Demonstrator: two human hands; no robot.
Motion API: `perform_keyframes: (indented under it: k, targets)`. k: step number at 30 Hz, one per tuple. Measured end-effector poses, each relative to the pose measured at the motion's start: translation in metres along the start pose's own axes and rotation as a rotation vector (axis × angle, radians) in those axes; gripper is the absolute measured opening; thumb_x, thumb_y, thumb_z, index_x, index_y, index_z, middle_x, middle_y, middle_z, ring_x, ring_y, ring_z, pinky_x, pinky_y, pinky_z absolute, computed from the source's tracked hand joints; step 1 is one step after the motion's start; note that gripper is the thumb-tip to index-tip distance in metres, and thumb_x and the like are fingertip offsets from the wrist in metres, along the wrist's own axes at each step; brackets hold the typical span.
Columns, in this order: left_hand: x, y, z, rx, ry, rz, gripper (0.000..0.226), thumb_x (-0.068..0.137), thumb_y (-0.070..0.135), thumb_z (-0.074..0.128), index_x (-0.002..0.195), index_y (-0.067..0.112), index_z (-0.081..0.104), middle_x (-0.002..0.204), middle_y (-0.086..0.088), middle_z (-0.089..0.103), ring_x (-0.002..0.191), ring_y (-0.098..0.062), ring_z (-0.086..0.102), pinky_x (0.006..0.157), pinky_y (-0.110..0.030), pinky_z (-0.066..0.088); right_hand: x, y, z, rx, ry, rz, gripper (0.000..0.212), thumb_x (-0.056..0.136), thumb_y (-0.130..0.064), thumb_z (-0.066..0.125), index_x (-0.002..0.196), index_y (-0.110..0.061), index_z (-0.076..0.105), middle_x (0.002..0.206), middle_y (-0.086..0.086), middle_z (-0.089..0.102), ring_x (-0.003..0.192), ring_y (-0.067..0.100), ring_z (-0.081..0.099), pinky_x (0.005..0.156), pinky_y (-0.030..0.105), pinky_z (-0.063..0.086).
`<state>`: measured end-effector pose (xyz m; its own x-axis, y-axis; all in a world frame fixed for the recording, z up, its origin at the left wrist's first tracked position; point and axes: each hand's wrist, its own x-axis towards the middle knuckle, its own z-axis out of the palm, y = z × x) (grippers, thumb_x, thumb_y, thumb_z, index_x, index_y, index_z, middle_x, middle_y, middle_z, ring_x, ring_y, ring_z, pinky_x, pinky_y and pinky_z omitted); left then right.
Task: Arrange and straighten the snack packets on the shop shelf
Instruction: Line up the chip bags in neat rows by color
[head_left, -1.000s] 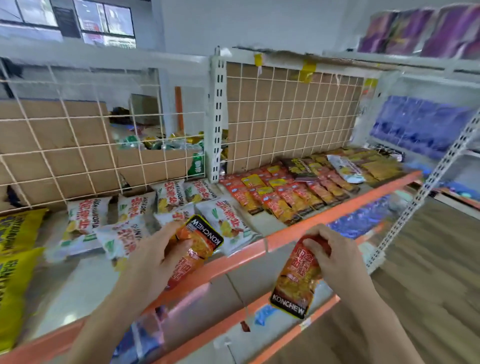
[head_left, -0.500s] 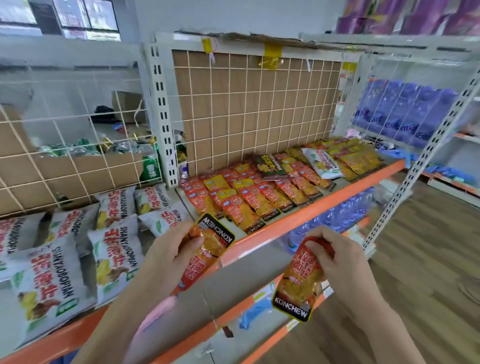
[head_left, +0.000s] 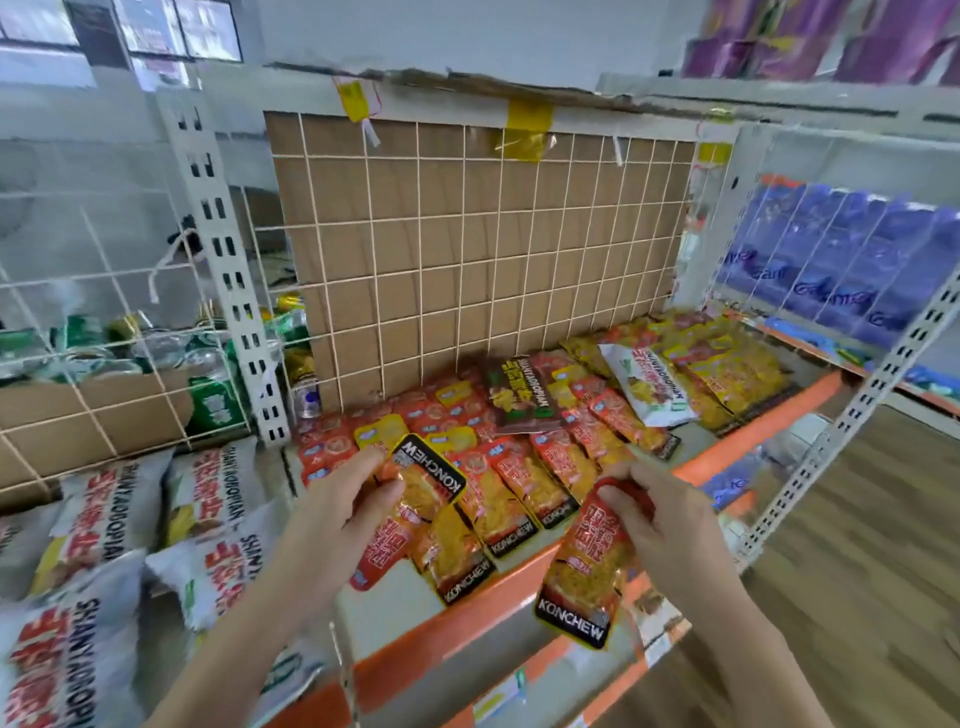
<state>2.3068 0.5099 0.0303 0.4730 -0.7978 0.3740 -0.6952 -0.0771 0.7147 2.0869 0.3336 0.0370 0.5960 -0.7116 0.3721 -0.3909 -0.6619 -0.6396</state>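
Shelf (head_left: 519, 577), orange edge, rows of red packets (head_left: 524, 483) lying front to back. Left hand (head_left: 337, 514) pinches packet (head_left: 421, 488) right above rows, tilted, nearer gap. Right hand (head_left: 670, 525) pinches hanging packet (head_left: 587, 571), off front edge.

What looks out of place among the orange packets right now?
Two strays lie askew on the Konchew rows: a dark brown Shanyaoboplan packet mid-shelf and a white Shanyaoboplan packet further right. They belong to other stock.
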Motion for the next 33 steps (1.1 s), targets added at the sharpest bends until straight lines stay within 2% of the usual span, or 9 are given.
perform_keyframes:
  k: [4,7,15,19,21,23,26,30,33]
  targets:
    - [0.014,-0.012,0.005,0.019,0.01,-0.069,0.013,0.087,0.037,0.046,0.077,0.029,0.047,0.064,0.001,0.053,0.053,-0.017,0.05,0.048,-0.024,0.035,0.034,0.015,0.011,0.007,-0.042,-0.05,0.01,0.086,-0.016,0.063,0.081,-0.023,0.058,0.065,-0.014,0.057,0.065,0.004,0.053,0.057,0.015,0.039]
    - [0.023,-0.016,0.012,0.085,0.049,-0.087,0.024,0.091,0.026,0.05,0.072,0.038,0.043,0.062,0.014,0.05,0.051,-0.008,0.043,0.048,-0.015,0.03,0.059,0.026,0.02,0.002,-0.104,-0.107,0.008,0.086,-0.017,0.062,0.082,-0.022,0.059,0.063,-0.016,0.056,0.067,0.001,0.054,0.054,0.014,0.038]
    - [0.033,0.0,0.042,0.144,0.234,-0.298,0.019,0.09,0.013,0.055,0.077,0.022,0.046,0.059,0.005,0.05,0.053,-0.005,0.048,0.047,-0.019,0.033,0.118,0.055,0.04,-0.001,-0.329,-0.248,0.005,0.089,-0.025,0.058,0.091,-0.022,0.061,0.08,-0.014,0.061,0.076,0.008,0.058,0.07,0.032,0.048]
    - [0.024,0.009,0.053,0.183,0.301,-0.393,0.019,0.09,0.014,0.056,0.076,0.02,0.045,0.06,0.001,0.051,0.054,-0.009,0.048,0.051,-0.024,0.034,0.134,0.063,0.054,0.011,-0.38,-0.373,0.004,0.089,-0.025,0.058,0.09,-0.023,0.061,0.084,-0.016,0.06,0.078,0.003,0.055,0.067,0.013,0.04]
    - [0.016,0.011,0.054,0.22,0.331,-0.45,0.016,0.09,0.016,0.057,0.077,0.018,0.049,0.061,0.0,0.054,0.052,-0.011,0.047,0.052,-0.032,0.036,0.139,0.06,0.063,0.007,-0.432,-0.438,0.007,0.09,-0.026,0.056,0.093,-0.022,0.06,0.086,-0.017,0.057,0.08,0.001,0.052,0.068,0.014,0.039]
    - [0.006,0.012,0.053,0.262,0.364,-0.477,0.021,0.09,0.014,0.057,0.073,0.023,0.047,0.06,0.006,0.054,0.051,-0.008,0.048,0.049,-0.024,0.034,0.141,0.054,0.073,0.019,-0.456,-0.508,0.009,0.09,-0.026,0.056,0.094,-0.02,0.061,0.087,-0.017,0.057,0.081,0.0,0.05,0.072,0.019,0.042]
    - [-0.005,0.016,0.049,0.25,0.421,-0.545,0.017,0.089,0.011,0.057,0.077,0.02,0.05,0.062,0.005,0.057,0.058,-0.006,0.053,0.05,-0.017,0.036,0.142,0.043,0.087,0.049,-0.493,-0.566,0.011,0.091,-0.026,0.055,0.094,-0.019,0.063,0.089,-0.017,0.057,0.083,0.001,0.052,0.07,0.009,0.037]
    - [-0.014,0.014,0.04,0.28,0.438,-0.581,0.012,0.09,0.014,0.057,0.08,0.018,0.052,0.068,0.001,0.061,0.064,-0.013,0.055,0.059,-0.028,0.043,0.141,0.033,0.107,0.042,-0.597,-0.604,0.013,0.091,-0.028,0.054,0.097,-0.021,0.062,0.096,-0.013,0.063,0.089,0.004,0.056,0.078,0.02,0.043]
    - [-0.015,0.012,0.034,0.262,0.413,-0.597,0.017,0.091,0.017,0.056,0.077,0.022,0.049,0.068,-0.001,0.061,0.061,-0.016,0.057,0.059,-0.039,0.046,0.135,0.031,0.118,0.001,-0.66,-0.602,0.016,0.091,-0.03,0.055,0.101,-0.02,0.062,0.101,-0.011,0.061,0.092,0.004,0.054,0.077,0.017,0.039]
